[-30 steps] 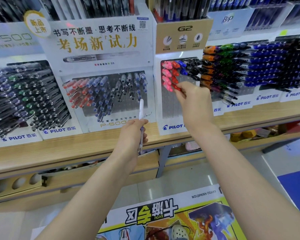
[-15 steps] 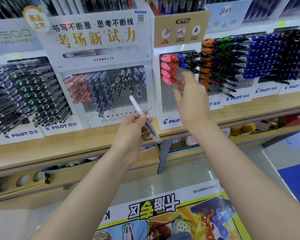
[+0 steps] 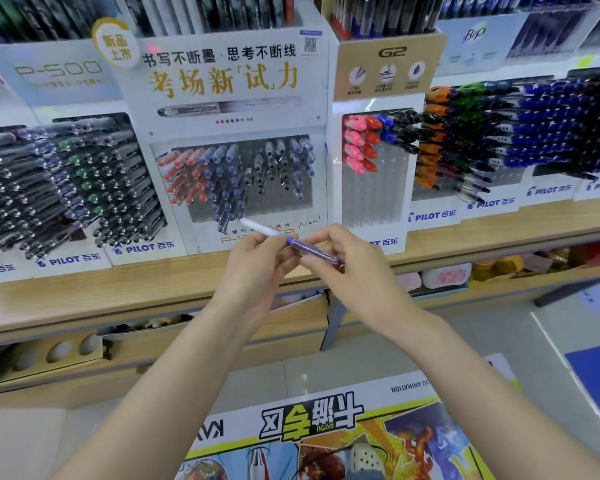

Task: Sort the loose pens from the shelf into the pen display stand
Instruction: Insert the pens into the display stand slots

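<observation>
A pen [image 3: 293,241] with a white cap and a blue, clear barrel lies slanted between both hands, in front of the wooden shelf. My left hand [image 3: 257,268] pinches it near the cap end. My right hand [image 3: 352,268] pinches the barrel end. Behind them stands the white P-500 display stand [image 3: 232,98], with red, blue and black pens [image 3: 222,181] in its slots. To its right the G2 display stand [image 3: 378,209] holds pink, red, blue and black pens [image 3: 361,147] in its top rows only.
More Pilot stands packed with pens fill the wooden shelf [image 3: 118,289] at the left [image 3: 66,188] and right [image 3: 534,133]. A lower shelf holds small goods [image 3: 444,275]. A printed poster box [image 3: 326,434] lies below my arms, above a grey floor.
My right hand has left the G2 stand's red pens and come down to the pen. The pen has tilted from upright to slanted, and both hands now hold it.
</observation>
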{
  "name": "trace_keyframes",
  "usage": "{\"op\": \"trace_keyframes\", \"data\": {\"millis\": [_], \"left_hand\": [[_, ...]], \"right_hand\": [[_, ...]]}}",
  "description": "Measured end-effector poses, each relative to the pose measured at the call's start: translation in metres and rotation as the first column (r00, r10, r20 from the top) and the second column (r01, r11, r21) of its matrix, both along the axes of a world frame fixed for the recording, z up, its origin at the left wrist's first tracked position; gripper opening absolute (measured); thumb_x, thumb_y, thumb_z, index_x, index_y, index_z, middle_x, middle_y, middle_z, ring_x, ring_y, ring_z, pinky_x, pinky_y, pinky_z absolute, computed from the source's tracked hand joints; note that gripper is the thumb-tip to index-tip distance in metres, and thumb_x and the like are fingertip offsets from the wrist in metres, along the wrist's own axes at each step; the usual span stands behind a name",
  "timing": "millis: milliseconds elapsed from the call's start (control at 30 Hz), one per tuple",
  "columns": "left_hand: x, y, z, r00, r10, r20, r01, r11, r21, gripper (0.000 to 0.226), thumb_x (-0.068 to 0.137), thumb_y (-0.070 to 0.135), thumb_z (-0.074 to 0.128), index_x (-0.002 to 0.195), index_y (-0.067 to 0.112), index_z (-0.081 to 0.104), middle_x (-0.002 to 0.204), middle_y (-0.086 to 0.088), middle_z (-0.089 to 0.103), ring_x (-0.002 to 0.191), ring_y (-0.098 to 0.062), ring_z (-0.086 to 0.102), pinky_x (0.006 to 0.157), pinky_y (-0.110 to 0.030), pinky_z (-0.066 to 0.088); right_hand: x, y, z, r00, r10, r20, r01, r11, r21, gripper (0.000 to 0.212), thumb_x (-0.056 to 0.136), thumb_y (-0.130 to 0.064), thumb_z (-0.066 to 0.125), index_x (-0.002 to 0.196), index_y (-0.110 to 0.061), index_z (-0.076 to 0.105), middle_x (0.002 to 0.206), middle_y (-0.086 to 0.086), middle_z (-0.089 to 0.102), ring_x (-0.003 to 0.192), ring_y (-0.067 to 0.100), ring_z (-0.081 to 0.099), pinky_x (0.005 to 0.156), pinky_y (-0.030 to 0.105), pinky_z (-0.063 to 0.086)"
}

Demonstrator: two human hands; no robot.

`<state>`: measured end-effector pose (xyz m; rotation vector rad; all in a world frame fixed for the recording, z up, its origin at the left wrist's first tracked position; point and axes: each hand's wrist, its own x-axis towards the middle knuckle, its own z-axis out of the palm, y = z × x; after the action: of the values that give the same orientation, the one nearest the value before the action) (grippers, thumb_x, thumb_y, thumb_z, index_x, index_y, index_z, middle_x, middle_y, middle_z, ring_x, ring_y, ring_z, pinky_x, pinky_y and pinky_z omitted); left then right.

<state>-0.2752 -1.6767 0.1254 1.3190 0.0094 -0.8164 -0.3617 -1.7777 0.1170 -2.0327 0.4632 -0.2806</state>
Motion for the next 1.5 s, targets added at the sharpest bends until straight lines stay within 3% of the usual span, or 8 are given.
{"op": "trace_keyframes", "data": {"millis": [133, 233, 333, 433, 633, 767, 1167, 1500], "left_hand": [[0.002, 0.006, -0.003, 0.999, -0.019, 0.044, 0.015, 0.996, 0.083, 0.010, 0.094, 0.016, 0.052, 0.095, 0.011, 0.061, 0.087, -0.002, 0.071, 0.091, -0.017, 0.067, 0.078, -0.032, 0.055], [0.005, 0.011, -0.008, 0.933, -0.101, 0.345, 0.013, 0.968, 0.249, 0.009, 0.094, 0.016, 0.053, 0.098, 0.020, 0.059, 0.097, 0.001, 0.065, 0.092, -0.013, 0.061, 0.085, -0.023, 0.050], [0.016, 0.014, -0.008, 0.634, -0.271, 0.725, -0.031, 0.927, 0.374, 0.010, 0.094, 0.016, 0.052, 0.096, 0.023, 0.060, 0.097, 0.009, 0.060, 0.088, -0.002, 0.054, 0.075, -0.006, 0.040], [0.039, 0.007, -0.003, 0.297, -0.388, 0.872, -0.072, 0.902, 0.426, 0.013, 0.094, 0.014, 0.052, 0.102, 0.018, 0.061, 0.099, 0.010, 0.052, 0.092, -0.004, 0.047, 0.079, -0.011, 0.036], [0.081, -0.015, 0.008, -0.228, -0.474, 0.850, -0.165, 0.879, 0.447, 0.019, 0.092, 0.010, 0.053, 0.109, 0.010, 0.061, 0.107, 0.000, 0.055, 0.102, -0.016, 0.046, 0.088, -0.022, 0.030], [0.102, -0.028, 0.002, -0.443, -0.525, 0.727, -0.213, 0.849, 0.484, 0.026, 0.088, 0.016, 0.049, 0.109, 0.005, 0.061, 0.114, -0.011, 0.058, 0.108, -0.028, 0.049, 0.089, -0.028, 0.030], [0.112, -0.039, 0.001, -0.600, -0.574, 0.558, -0.235, 0.793, 0.562, 0.038, 0.087, 0.006, 0.059, 0.124, 0.000, 0.053, 0.127, -0.019, 0.052, 0.109, -0.035, 0.054, 0.087, -0.040, 0.045], [0.122, -0.051, 0.007, -0.684, -0.574, 0.450, -0.247, 0.763, 0.597, 0.034, 0.087, 0.010, 0.058, 0.120, 0.001, 0.056, 0.123, -0.021, 0.054, 0.103, -0.038, 0.056, 0.080, -0.048, 0.049]], "right_hand": [[-0.002, 0.000, 0.011, 0.981, -0.113, 0.156, 0.113, 0.994, 0.007, 0.007, 0.086, -0.024, 0.063, 0.090, -0.029, 0.065, 0.069, -0.005, 0.065, 0.058, 0.009, 0.060, 0.064, 0.033, 0.054], [-0.005, -0.010, 0.014, 0.922, -0.270, 0.278, 0.287, 0.958, -0.024, 0.011, 0.085, -0.021, 0.064, 0.088, -0.032, 0.064, 0.064, -0.011, 0.061, 0.063, 0.012, 0.063, 0.062, 0.030, 0.054], [-0.009, -0.020, 0.007, 0.858, -0.365, 0.362, 0.428, 0.897, -0.110, 0.007, 0.087, -0.022, 0.062, 0.092, -0.028, 0.063, 0.068, -0.012, 0.060, 0.064, 0.009, 0.064, 0.060, 0.016, 0.048], [-0.008, -0.022, -0.006, 0.819, -0.385, 0.426, 0.482, 0.864, -0.145, 0.007, 0.091, -0.023, 0.057, 0.096, -0.027, 0.059, 0.075, -0.005, 0.065, 0.071, 0.007, 0.064, 0.060, 0.008, 0.045], [0.018, -0.018, -0.040, 0.774, -0.351, 0.528, 0.525, 0.821, -0.224, 0.019, 0.091, -0.013, 0.054, 0.108, -0.011, 0.063, 0.087, -0.001, 0.066, 0.074, 0.009, 0.064, 0.066, 0.016, 0.051], [0.038, -0.015, -0.055, 0.775, -0.309, 0.551, 0.510, 0.821, -0.256, 0.021, 0.092, -0.011, 0.054, 0.110, -0.009, 0.063, 0.089, 0.002, 0.067, 0.074, 0.013, 0.063, 0.066, 0.022, 0.050], [0.059, -0.020, -0.061, 0.818, -0.277, 0.504, 0.503, 0.768, -0.396, 0.025, 0.093, -0.012, 0.054, 0.116, -0.006, 0.061, 0.091, 0.009, 0.066, 0.075, 0.022, 0.062, 0.064, 0.040, 0.053], [0.094, -0.034, -0.053, 0.880, -0.308, 0.363, 0.454, 0.772, -0.446, 0.021, 0.094, -0.011, 0.050, 0.112, -0.007, 0.061, 0.095, 0.004, 0.050, 0.079, 0.022, 0.054, 0.070, 0.038, 0.049]]}}
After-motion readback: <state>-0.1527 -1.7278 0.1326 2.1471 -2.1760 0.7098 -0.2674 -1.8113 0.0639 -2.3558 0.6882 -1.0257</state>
